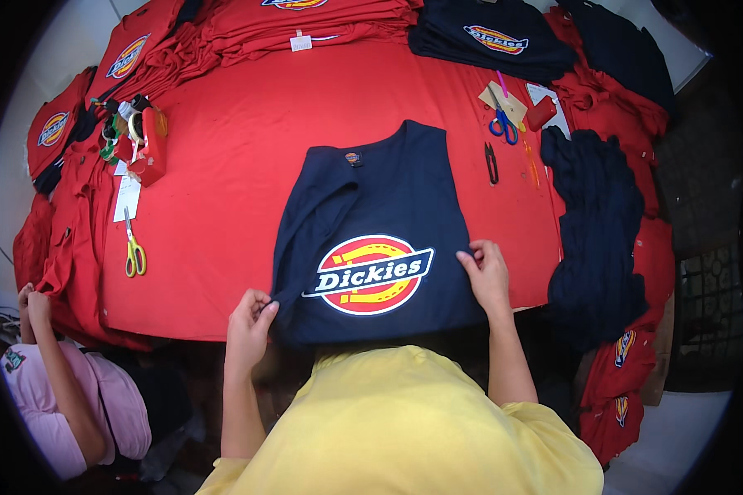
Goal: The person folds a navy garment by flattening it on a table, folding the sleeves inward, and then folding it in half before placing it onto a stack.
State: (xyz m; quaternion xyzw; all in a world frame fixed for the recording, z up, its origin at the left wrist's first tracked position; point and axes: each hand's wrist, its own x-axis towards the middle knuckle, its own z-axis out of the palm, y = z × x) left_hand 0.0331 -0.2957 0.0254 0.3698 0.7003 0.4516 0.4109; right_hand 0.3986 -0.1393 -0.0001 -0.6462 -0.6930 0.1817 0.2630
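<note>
A navy sleeveless shirt (400, 194) with a red, yellow and white logo on its front lies spread before me, neckline pointing away. Its lower edge hangs over the table's near side, close to my body. My left hand (252, 323) pinches the shirt's left side near the bottom corner, thumb and fingers together. On the opposite side, my right hand (485, 276) grips the shirt's edge beside the logo, with the thumb on top. Folds run along the left armhole, and a small label shows inside the neck.
Red cloth (215, 239) covers the table. Yellow-handled scissors (135, 254) and a red tape dispenser (150, 148) lie left; blue-handled scissors (502, 124) and black thread snips (491, 162) lie right. Folded navy shirts (470, 58) and dark garments (596, 231) surround it. A co-worker (75, 396) handles red cloth at left.
</note>
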